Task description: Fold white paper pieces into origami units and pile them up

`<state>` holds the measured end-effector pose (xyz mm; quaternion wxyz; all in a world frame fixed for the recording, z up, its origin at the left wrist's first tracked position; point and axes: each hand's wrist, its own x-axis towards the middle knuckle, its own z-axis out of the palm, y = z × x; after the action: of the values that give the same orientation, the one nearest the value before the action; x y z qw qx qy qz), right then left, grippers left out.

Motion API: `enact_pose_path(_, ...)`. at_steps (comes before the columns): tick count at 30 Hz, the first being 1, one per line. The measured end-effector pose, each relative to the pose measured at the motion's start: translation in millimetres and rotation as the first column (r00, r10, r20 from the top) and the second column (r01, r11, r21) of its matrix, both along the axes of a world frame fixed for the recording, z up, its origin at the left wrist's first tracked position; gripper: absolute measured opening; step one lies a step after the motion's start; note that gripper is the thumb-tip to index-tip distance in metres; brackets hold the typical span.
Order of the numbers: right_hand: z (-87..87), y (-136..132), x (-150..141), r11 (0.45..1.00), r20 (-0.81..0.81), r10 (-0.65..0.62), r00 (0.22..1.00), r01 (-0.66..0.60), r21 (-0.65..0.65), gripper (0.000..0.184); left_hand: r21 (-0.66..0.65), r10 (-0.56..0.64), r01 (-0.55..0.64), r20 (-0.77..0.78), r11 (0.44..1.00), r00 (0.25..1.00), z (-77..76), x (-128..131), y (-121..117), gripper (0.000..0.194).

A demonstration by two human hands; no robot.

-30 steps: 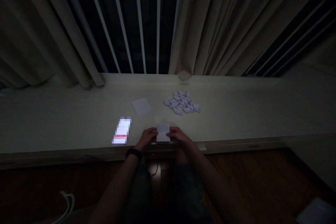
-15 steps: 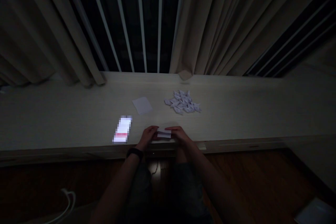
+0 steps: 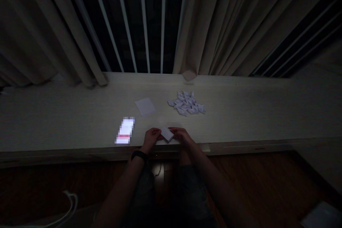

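Observation:
Between my hands is a small folded piece of white paper (image 3: 167, 134), tilted so that one corner points toward me. My left hand (image 3: 152, 136) pinches its left side, and my right hand (image 3: 180, 134) grips its right side. Both hands are at the front edge of the pale sill (image 3: 235, 114). Beyond them, to the right, lies a pile of several folded paper pieces (image 3: 187, 103). A flat stack of square paper (image 3: 145, 106) rests farther left. The room is dim, so finger detail is hard to see.
A lit phone (image 3: 125, 130), its screen blurred, lies left of my hands. Curtains (image 3: 208, 25) hang at the back beside a dark barred window (image 3: 133, 25). A white cable (image 3: 71, 206) is down at lower left. The sill's front edge runs just below my hands.
The folded paper has turned between my hands, from lying level to standing on a slant with a corner toward me. Other things stay where they were.

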<state>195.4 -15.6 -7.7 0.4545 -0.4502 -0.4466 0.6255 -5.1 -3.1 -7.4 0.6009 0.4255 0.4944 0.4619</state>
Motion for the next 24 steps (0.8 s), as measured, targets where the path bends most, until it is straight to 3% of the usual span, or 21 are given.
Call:
enact_pose_path(2, 1.8, -0.1, -4.7, 0.999, -0.015, -0.042, 0.999, 0.042, -0.012, 0.046, 0.019, -0.045, 0.047, -0.065, 0.999, 0.997, -0.4, -0.4, -0.2, 0.036)
enact_pose_path(6, 1.7, -0.2, -17.6, 0.997, 0.203, -0.067, 0.977, 0.060, 0.044, 0.037, 0.068, -0.157, 0.171, -0.183, 0.983, 0.971, 1.1, -1.4, -2.0, 0.032)
enact_pose_path(9, -0.2, -0.5, -23.2, 0.991, 0.291, -0.129, 0.948, 0.113, 0.072, 0.029, 0.083, -0.156, 0.178, -0.228, 0.980, 0.961, 2.7, -1.4, -3.9, 0.032)
enact_pose_path(13, -0.7, -1.5, -22.6, 0.987, 0.263, -0.158, 0.952, 0.142, 0.077, 0.028, 0.116, -0.092, 0.137, -0.329, 0.984, 0.940, 1.4, -0.5, -5.0, 0.036)
enact_pose_path(24, 5.6, -6.6, -14.9, 0.993, 0.163, -0.116, 0.980, 0.116, 0.006, 0.032, 0.167, -0.056, 0.123, -0.356, 0.978, 0.933, -8.5, 0.8, -4.6, 0.036)
